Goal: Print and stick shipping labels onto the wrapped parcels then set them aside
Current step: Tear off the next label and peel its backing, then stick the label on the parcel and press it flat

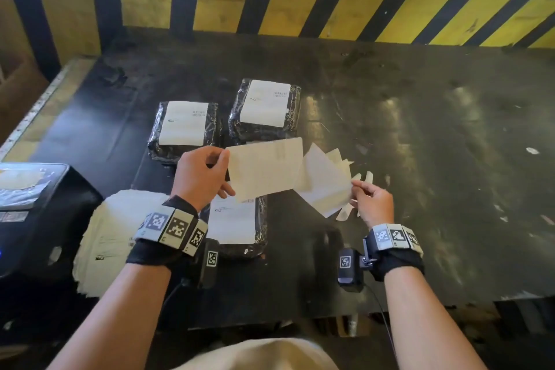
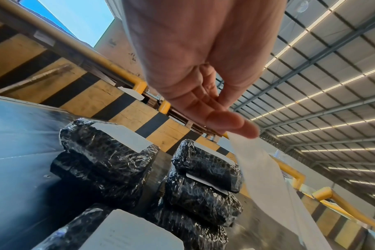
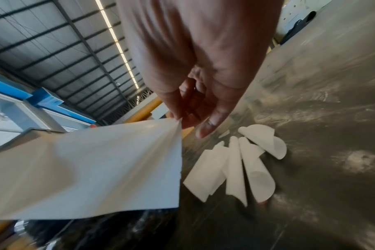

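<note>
Left hand [image 1: 201, 176]: a white label [image 1: 265, 168] is pinched at its left edge, above the tabletop [image 1: 420, 159] middle.
Right hand [image 1: 374, 203]: the backing sheet [image 1: 326, 189] is pinched by one corner.
Parcels [image 1: 265, 109]: three are lying labelled near the far-left edge.

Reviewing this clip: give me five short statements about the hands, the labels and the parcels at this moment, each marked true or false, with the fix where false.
1. The left hand pinches a peeled label by its edge. True.
2. The right hand is empty. False: it pinches the corner of the backing sheet.
3. Curled backing sheets lie on the table near the right hand. True.
4. The two far parcels carry no labels. False: each has a white label on top.
5. The label printer stands at the person's right. False: it is at the left edge of the head view.
</note>
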